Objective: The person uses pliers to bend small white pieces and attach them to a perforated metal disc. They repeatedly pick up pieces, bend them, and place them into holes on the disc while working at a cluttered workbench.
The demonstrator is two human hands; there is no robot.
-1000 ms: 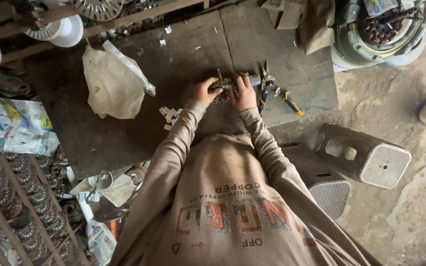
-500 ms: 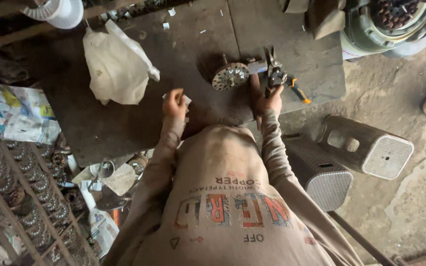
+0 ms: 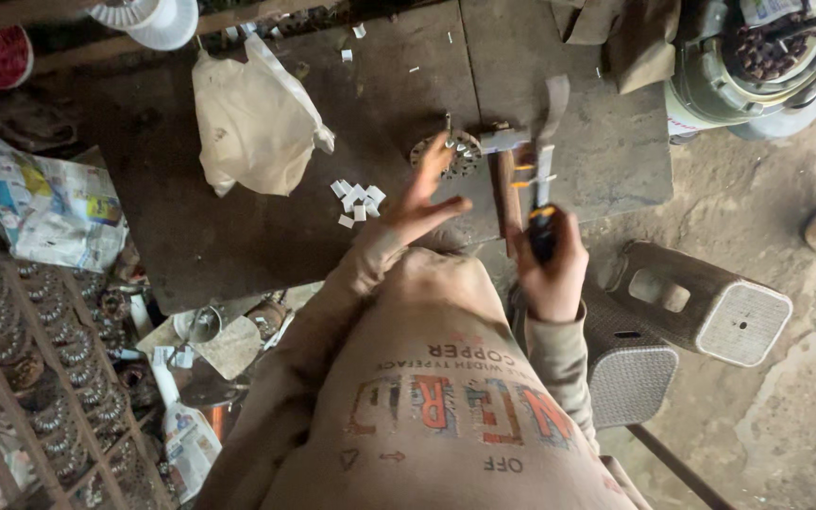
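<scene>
The dark surface [image 3: 238, 236] runs from the upper left to a right edge just short of the round motor housing [image 3: 767, 57]; its near edge lies close before the person's body; the widest bare stretch sits at its lower left, below the white plastic bag [image 3: 252, 118], and a second bare patch lies at the right, between the tool and the surface's right edge; beyond that edge the concrete floor [image 3: 786, 227] lies open around a pale plastic stool [image 3: 710, 312] tipped on its side. At the left, off the surface, a crumpled sheet of printed newspaper [image 3: 44, 203] shows blue, yellow and white patches; the sack cloth over the person's lap [image 3: 436, 406] bears red block lettering and darker small print, upside down in this view; a small heap of white paper slips [image 3: 358, 200] lies mid-surface, just left of the left hand [image 3: 417, 203]. That left hand is spread open, fingers apart, holding nothing, its fingertips at or just over the round toothed metal disc [image 3: 450, 154], though contact cannot be told; the right hand [image 3: 550, 264] is closed around the dark grip of a long tool [image 3: 542, 161], whose blurred shaft points away from the body, just right of the disc and beside a wooden handle [image 3: 504, 194] lying on the surface.
</scene>
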